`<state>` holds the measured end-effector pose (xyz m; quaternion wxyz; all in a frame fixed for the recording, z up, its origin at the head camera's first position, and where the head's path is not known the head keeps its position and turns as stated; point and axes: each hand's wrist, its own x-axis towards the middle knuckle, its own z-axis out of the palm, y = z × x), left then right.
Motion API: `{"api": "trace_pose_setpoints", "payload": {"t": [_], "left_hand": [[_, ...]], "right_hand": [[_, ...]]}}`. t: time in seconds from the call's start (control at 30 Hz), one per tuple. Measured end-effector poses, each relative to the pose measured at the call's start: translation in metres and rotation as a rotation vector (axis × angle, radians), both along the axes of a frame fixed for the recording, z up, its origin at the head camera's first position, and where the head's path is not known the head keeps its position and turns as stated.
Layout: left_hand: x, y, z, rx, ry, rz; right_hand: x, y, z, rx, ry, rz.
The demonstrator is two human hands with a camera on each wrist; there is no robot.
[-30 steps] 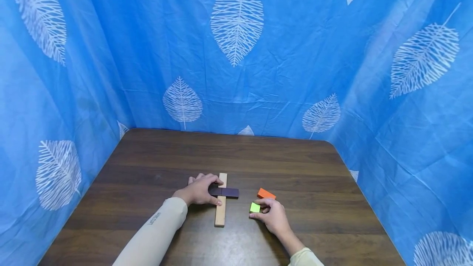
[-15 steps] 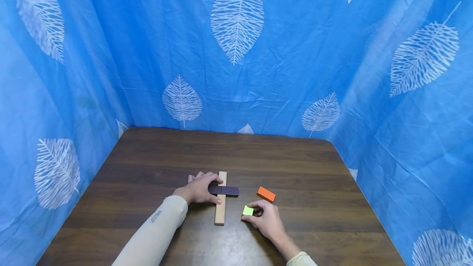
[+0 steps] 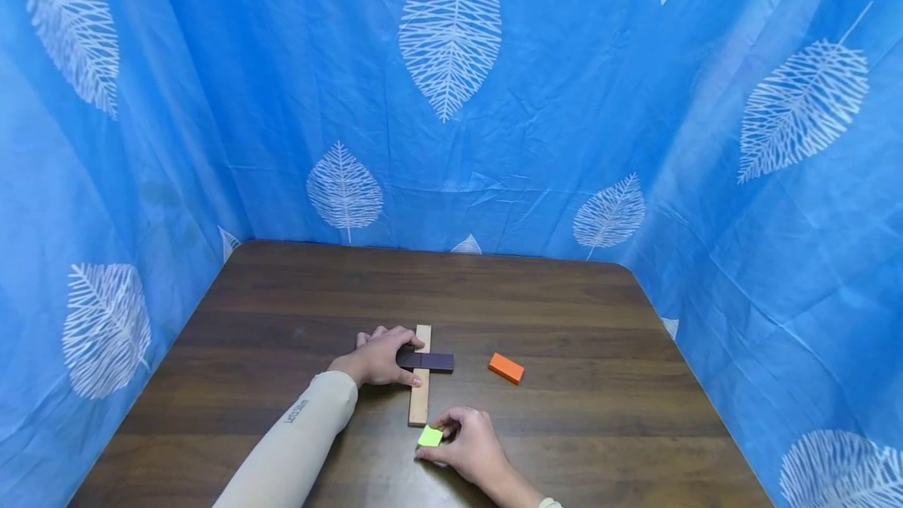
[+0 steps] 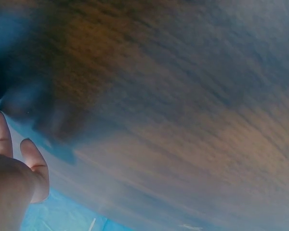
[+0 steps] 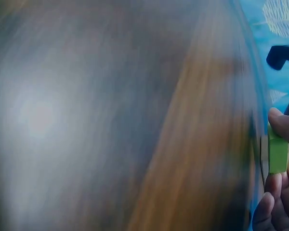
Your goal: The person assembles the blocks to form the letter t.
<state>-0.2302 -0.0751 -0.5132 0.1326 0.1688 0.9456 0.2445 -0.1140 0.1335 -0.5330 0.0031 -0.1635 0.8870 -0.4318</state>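
Observation:
In the head view, a pale wooden strip [image 3: 419, 398] lies lengthwise on the table, with dark purple blocks [image 3: 437, 363] in a row crossing its middle. My left hand [image 3: 381, 357] spreads its thumb and index finger above and below that row, fingertips at the strip; its palm hides the row's left end. Between thumb and fingers, my right hand [image 3: 471, 444] pinches a lime-green block [image 3: 429, 437] right by the strip's near end. The right wrist view shows the same green block [image 5: 278, 155] in that grip. An orange block [image 3: 506, 368] lies right of the purple row.
The dark wood table [image 3: 564, 312] is enclosed at the back and sides by a blue curtain [image 3: 395, 139] with white leaf prints. Mostly blurred tabletop [image 4: 192, 125] fills the left wrist view, with fingers at its left edge.
My right hand has carried the lime-green block left and nearer, from beside the orange block to the strip's near end. My left hand stays over the purple blocks.

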Motion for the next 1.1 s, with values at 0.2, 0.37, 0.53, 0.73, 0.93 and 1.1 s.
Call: {"api": "trace_pose_setpoints", "payload": {"t": [0.2, 0.37, 0.53, 0.73, 0.93, 1.1], "left_hand": [[0.002, 0.001, -0.001, 0.007, 0.003, 0.001], [0.004, 0.002, 0.000, 0.017, 0.005, -0.003], [0.003, 0.004, -0.001, 0.027, 0.008, -0.003], [0.005, 0.004, 0.000, 0.031, 0.005, -0.002], [0.005, 0.002, 0.002, 0.029, 0.004, 0.007], [0.006, 0.000, 0.000, 0.024, 0.003, 0.012]], "right_hand": [[0.004, -0.013, 0.000, 0.008, -0.013, -0.035], [0.005, -0.018, -0.003, 0.029, -0.009, -0.068], [0.005, -0.019, -0.005, 0.051, -0.014, -0.079], [0.005, -0.018, -0.006, 0.076, -0.014, -0.075], [0.006, -0.019, -0.004, 0.093, 0.005, -0.050], [0.006, -0.020, -0.005, 0.093, 0.058, -0.023]]}}
